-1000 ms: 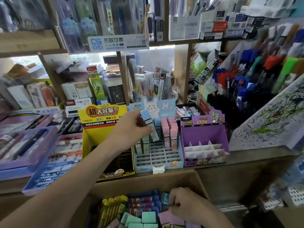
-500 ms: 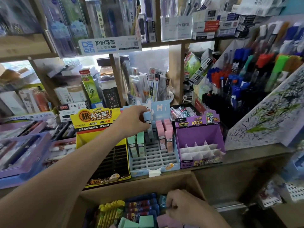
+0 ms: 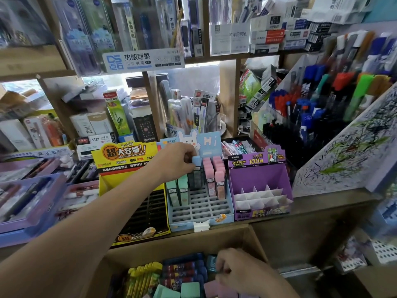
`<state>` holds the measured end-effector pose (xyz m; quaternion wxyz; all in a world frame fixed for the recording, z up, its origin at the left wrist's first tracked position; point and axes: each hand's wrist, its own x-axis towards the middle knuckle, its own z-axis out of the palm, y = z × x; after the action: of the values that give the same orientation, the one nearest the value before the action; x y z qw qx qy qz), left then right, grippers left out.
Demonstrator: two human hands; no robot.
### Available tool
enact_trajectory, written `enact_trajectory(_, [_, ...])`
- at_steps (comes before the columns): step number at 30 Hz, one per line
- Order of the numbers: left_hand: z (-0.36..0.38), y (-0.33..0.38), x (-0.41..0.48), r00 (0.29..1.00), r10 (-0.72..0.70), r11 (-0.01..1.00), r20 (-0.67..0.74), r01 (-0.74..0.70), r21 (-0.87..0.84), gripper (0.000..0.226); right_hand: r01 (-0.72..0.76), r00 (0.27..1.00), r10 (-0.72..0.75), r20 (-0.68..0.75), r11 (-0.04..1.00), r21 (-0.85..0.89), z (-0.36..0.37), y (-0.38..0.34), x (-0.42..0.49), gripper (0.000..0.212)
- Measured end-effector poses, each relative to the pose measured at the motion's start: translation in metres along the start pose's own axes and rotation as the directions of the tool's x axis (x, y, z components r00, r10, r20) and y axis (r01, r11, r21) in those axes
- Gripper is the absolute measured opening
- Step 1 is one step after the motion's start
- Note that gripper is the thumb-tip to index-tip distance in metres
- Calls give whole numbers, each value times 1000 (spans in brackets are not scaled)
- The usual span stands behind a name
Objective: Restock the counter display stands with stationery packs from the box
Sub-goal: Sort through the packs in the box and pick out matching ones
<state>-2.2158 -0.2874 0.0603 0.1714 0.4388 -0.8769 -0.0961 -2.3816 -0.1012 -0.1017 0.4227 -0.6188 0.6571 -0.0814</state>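
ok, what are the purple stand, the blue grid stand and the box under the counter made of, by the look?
The purple stand looks like printed cardboard with a slight sheen; its white card dividers are folded sheet. The blue grid stand has a printed card shell; its grey slotted insert looks like moulded plastic, though that is unsure. The box is plain brown cardboard, matte and unprinted.

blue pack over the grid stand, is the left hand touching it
Touching. Head view shows the left hand pinching the top of the blue pack above the blue stand.

A slim pale-blue plastic pack (image 3: 196, 161) stands upright in the grip; tall pink packs (image 3: 216, 175) just right of it, mint-green packs (image 3: 178, 190) below-left, upright in the blue slotted card stand (image 3: 199, 211).
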Motion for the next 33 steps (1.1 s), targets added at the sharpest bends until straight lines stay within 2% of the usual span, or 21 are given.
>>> enact_trajectory(6, [1,3,-1,1000,17,999,10,-17,45,6,-4,1000,4,0,1000,-1,-1,-3,-3,18])
enact_trajectory(14, [-1,3,-1,999,12,1000,49,-13,15,5,-4,1000,4,-7,1000,7,-1,-4,-4,19])
enact_trajectory(17, [-1,3,1,999,21,998,42,-24,61,2,3,1000,-3,-22,1000,7,-1,-4,-5,18])
enact_trajectory(22, [4,6,0,998,57,987,-2,-56,148,9,12,997,-11,-81,1000,2,1,-5,-10,12])
enact_trajectory(29, [8,7,2,1000,4,984,-17,-1,178,16,10,997,-10,-71,1000,2,0,-6,-10,14])
enact_trajectory(33, [13,11,1,999,32,973,-40,-22,231,21,8,999,-7,-51,1000,7,0,-6,-8,14])
